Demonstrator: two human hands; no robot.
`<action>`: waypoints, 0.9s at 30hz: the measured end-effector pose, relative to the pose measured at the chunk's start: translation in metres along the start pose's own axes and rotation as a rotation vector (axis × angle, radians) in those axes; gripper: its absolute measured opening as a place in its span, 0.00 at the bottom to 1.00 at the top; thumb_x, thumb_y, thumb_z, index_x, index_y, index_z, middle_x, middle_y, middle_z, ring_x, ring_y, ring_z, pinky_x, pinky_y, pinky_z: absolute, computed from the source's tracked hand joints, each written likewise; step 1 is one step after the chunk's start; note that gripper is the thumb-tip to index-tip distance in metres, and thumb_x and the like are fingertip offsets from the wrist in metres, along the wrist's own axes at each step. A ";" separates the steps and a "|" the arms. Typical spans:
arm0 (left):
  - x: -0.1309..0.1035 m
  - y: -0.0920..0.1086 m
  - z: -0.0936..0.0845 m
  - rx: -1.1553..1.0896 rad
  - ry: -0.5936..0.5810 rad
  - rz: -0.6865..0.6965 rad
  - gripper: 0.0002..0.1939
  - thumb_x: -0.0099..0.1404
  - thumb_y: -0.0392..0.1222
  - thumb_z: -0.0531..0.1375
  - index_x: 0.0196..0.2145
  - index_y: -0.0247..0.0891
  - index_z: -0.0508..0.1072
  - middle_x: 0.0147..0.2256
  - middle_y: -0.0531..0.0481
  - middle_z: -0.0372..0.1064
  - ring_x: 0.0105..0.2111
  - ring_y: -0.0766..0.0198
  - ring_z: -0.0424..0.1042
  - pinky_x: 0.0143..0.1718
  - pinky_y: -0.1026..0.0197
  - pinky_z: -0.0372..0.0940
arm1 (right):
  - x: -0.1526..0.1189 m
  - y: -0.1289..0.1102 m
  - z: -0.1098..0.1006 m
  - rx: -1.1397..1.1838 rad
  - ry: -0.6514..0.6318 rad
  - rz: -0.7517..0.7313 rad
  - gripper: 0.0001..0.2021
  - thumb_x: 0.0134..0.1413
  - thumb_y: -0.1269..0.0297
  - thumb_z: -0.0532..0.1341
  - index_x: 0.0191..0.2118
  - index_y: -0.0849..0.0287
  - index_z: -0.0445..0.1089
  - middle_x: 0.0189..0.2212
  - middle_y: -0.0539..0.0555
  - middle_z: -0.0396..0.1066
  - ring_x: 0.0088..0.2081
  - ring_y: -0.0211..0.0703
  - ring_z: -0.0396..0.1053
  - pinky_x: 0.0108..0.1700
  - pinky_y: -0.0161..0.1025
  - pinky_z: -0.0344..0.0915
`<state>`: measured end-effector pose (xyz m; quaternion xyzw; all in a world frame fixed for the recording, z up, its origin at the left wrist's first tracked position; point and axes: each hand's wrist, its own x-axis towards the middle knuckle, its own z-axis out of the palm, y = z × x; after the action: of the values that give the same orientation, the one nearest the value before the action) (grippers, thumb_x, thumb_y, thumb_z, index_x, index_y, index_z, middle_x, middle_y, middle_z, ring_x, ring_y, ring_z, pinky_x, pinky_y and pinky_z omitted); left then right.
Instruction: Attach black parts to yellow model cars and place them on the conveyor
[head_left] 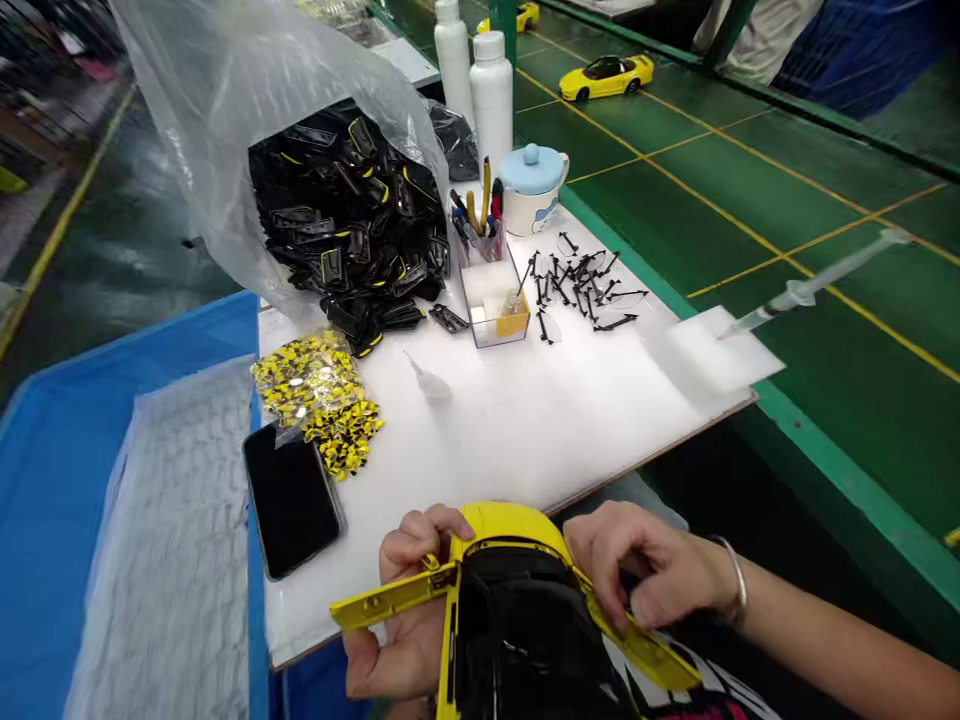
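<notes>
A yellow model car [510, 522] with a black roof and windows sits at the bottom middle, nose away from me, both doors swung open. My left hand [409, 600] is closed around its left front side, behind the open left door [390, 600], which carries a small yellow mirror. On the other side, my right hand [637, 560] has its fingers bent, fingertips against the open right door [660, 655]. Whether a small part is also pinched there is hidden. The car's rear runs out of view.
On the white tabletop [480, 430] lie a phone [292, 505], small yellow-black parts [349, 435], a dropper tip [430, 382] and black wiper-like parts [585, 285]. A bag [187, 130] spills black parts. Beyond stand bottles [492, 95], a lidded mug [532, 190], a syringe [802, 290] and the green conveyor [750, 190].
</notes>
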<state>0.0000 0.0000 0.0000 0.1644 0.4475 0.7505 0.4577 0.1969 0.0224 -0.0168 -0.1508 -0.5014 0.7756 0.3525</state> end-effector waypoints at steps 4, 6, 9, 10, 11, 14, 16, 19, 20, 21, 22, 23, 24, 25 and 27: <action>0.000 0.000 0.007 -0.005 0.038 -0.007 0.23 0.43 0.62 0.55 0.21 0.38 0.71 0.22 0.55 0.51 0.25 0.59 0.62 0.28 0.55 0.62 | 0.001 0.002 -0.003 0.017 -0.011 0.018 0.17 0.54 0.57 0.63 0.22 0.63 0.75 0.17 0.52 0.65 0.26 0.37 0.62 0.33 0.36 0.57; 0.000 0.000 0.009 0.002 0.040 0.005 0.23 0.42 0.63 0.55 0.20 0.38 0.71 0.21 0.55 0.51 0.24 0.60 0.62 0.28 0.56 0.61 | 0.000 -0.001 -0.003 0.024 0.003 0.023 0.13 0.53 0.59 0.65 0.24 0.63 0.75 0.18 0.52 0.66 0.27 0.38 0.63 0.34 0.36 0.58; 0.003 0.000 0.008 -0.001 0.007 -0.010 0.24 0.43 0.63 0.54 0.21 0.38 0.72 0.21 0.55 0.52 0.25 0.59 0.62 0.29 0.56 0.61 | -0.006 -0.007 0.001 0.068 0.026 0.070 0.10 0.55 0.61 0.64 0.37 0.64 0.74 0.24 0.53 0.71 0.28 0.38 0.66 0.33 0.35 0.60; 0.003 0.001 0.008 -0.013 -0.005 -0.026 0.23 0.44 0.63 0.54 0.21 0.39 0.72 0.21 0.54 0.53 0.26 0.58 0.62 0.29 0.55 0.62 | -0.009 -0.009 0.002 0.100 0.019 0.094 0.11 0.57 0.59 0.62 0.41 0.63 0.70 0.27 0.54 0.73 0.29 0.39 0.68 0.33 0.35 0.61; 0.004 0.002 0.009 -0.028 -0.015 -0.046 0.22 0.44 0.62 0.54 0.22 0.39 0.73 0.22 0.54 0.54 0.26 0.58 0.63 0.29 0.55 0.62 | -0.012 -0.011 0.004 0.134 0.009 0.124 0.12 0.58 0.58 0.61 0.42 0.61 0.66 0.28 0.55 0.74 0.29 0.40 0.70 0.32 0.35 0.62; 0.006 0.006 0.016 -0.038 -0.051 -0.122 0.22 0.45 0.61 0.56 0.21 0.38 0.74 0.22 0.52 0.57 0.26 0.58 0.63 0.29 0.55 0.63 | -0.019 -0.021 0.003 0.099 -0.046 0.213 0.17 0.57 0.51 0.61 0.39 0.57 0.57 0.30 0.59 0.76 0.32 0.45 0.74 0.35 0.39 0.66; 0.006 0.009 0.023 -0.022 -0.089 -0.157 0.23 0.44 0.61 0.57 0.20 0.36 0.74 0.21 0.50 0.58 0.25 0.58 0.63 0.28 0.56 0.63 | -0.017 -0.030 -0.006 -0.032 -0.053 0.221 0.18 0.56 0.47 0.60 0.35 0.57 0.57 0.29 0.61 0.77 0.31 0.47 0.74 0.34 0.41 0.67; 0.006 0.010 0.030 -0.063 -0.143 -0.176 0.23 0.46 0.61 0.58 0.21 0.36 0.75 0.21 0.48 0.61 0.25 0.58 0.63 0.26 0.58 0.63 | 0.006 -0.045 -0.036 -0.298 0.165 0.088 0.14 0.61 0.50 0.56 0.34 0.55 0.57 0.28 0.57 0.76 0.26 0.42 0.71 0.29 0.39 0.66; 0.006 0.009 0.032 -0.089 -0.164 -0.184 0.23 0.47 0.61 0.58 0.21 0.36 0.75 0.22 0.48 0.62 0.25 0.58 0.63 0.26 0.59 0.63 | 0.019 -0.051 -0.048 -0.413 0.296 0.015 0.11 0.62 0.53 0.56 0.36 0.55 0.58 0.30 0.55 0.75 0.27 0.40 0.69 0.30 0.38 0.65; 0.005 0.009 0.033 -0.110 -0.188 -0.193 0.23 0.48 0.61 0.58 0.22 0.36 0.75 0.22 0.47 0.62 0.25 0.59 0.63 0.26 0.59 0.63 | 0.034 -0.056 -0.061 -0.538 0.429 -0.065 0.08 0.61 0.57 0.58 0.39 0.55 0.59 0.34 0.54 0.75 0.28 0.39 0.68 0.33 0.38 0.65; 0.006 0.008 0.034 -0.127 -0.212 -0.201 0.23 0.48 0.61 0.58 0.22 0.36 0.75 0.22 0.47 0.63 0.25 0.59 0.63 0.26 0.60 0.62 | 0.052 -0.061 -0.073 -0.667 0.549 -0.146 0.10 0.59 0.60 0.60 0.43 0.54 0.60 0.38 0.54 0.73 0.30 0.38 0.67 0.35 0.39 0.64; 0.006 0.006 0.035 -0.140 -0.237 -0.209 0.23 0.49 0.61 0.58 0.22 0.36 0.75 0.22 0.47 0.62 0.25 0.60 0.63 0.27 0.60 0.61 | 0.070 -0.066 -0.084 -0.789 0.642 -0.215 0.15 0.56 0.62 0.63 0.47 0.53 0.60 0.43 0.55 0.71 0.31 0.38 0.66 0.37 0.40 0.64; 0.006 0.005 0.036 -0.148 -0.262 -0.218 0.23 0.50 0.62 0.58 0.22 0.37 0.75 0.22 0.48 0.62 0.25 0.60 0.62 0.27 0.60 0.60 | 0.087 -0.070 -0.094 -0.903 0.701 -0.268 0.21 0.53 0.62 0.65 0.51 0.52 0.59 0.47 0.56 0.69 0.32 0.39 0.66 0.38 0.41 0.64; 0.007 0.004 0.038 -0.153 -0.284 -0.227 0.23 0.50 0.62 0.57 0.22 0.38 0.75 0.22 0.48 0.61 0.25 0.60 0.61 0.27 0.60 0.59 | 0.104 -0.073 -0.101 -1.008 0.727 -0.301 0.23 0.51 0.63 0.65 0.52 0.52 0.60 0.49 0.56 0.69 0.34 0.40 0.67 0.39 0.42 0.63; 0.008 0.002 0.041 -0.150 -0.315 -0.247 0.23 0.53 0.63 0.56 0.22 0.39 0.75 0.22 0.48 0.60 0.24 0.60 0.60 0.28 0.59 0.56 | 0.131 -0.075 -0.111 -1.189 0.726 -0.332 0.20 0.50 0.64 0.64 0.51 0.52 0.65 0.45 0.55 0.72 0.35 0.44 0.69 0.39 0.43 0.63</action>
<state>0.0219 0.0275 0.0225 0.1893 0.3302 0.6849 0.6214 0.2000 0.2072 0.0151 -0.4877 -0.7065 0.2080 0.4688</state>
